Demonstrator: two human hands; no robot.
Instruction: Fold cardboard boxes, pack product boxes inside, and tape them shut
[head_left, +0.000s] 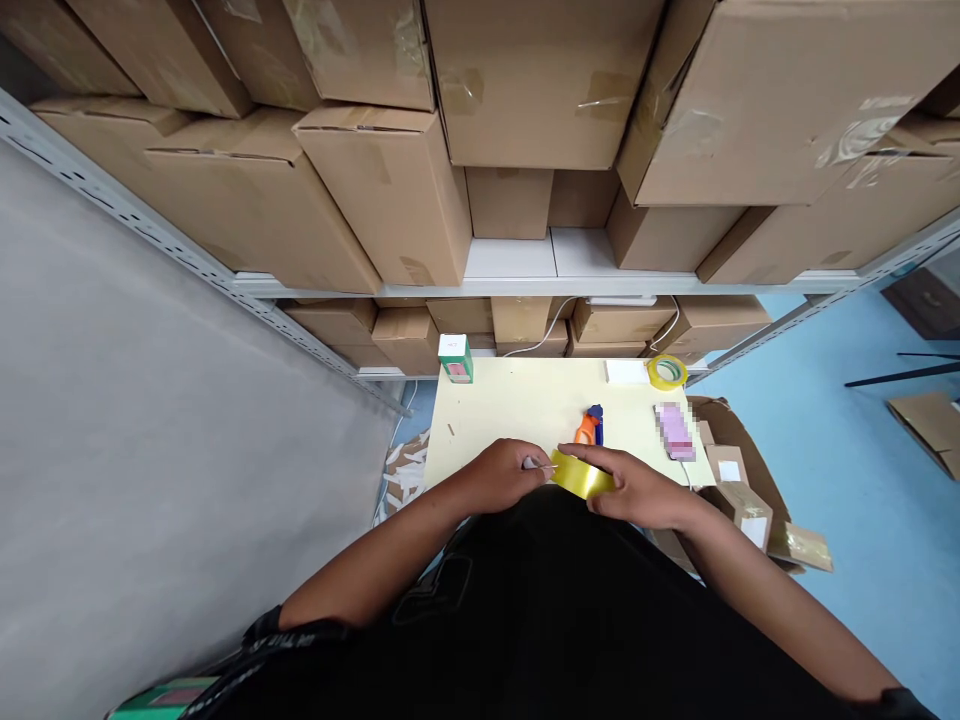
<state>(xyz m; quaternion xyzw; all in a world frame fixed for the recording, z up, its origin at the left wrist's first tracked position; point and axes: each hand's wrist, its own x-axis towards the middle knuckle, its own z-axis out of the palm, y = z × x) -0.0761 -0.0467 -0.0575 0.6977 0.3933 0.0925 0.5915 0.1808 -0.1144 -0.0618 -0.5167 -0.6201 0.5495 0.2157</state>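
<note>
My right hand (634,487) is wrapped round a roll of yellow packing tape (582,475) at the near edge of the pale table, its fingers over the top and its thumb below. Left of the roll, my left hand (510,472) is closed in a pinch. Something thin and whitish shows at its fingertips, close to the roll, too small to make out. Just beyond the roll lies an orange and blue tape dispenser (588,427).
On the table (517,400) stand a green and white box (456,358), a white box (626,372), another tape roll (667,372) and a phone (675,432). Shelves of cardboard boxes (536,85) rise behind. An open carton (750,440) sits right; paper scraps (406,470) lie left.
</note>
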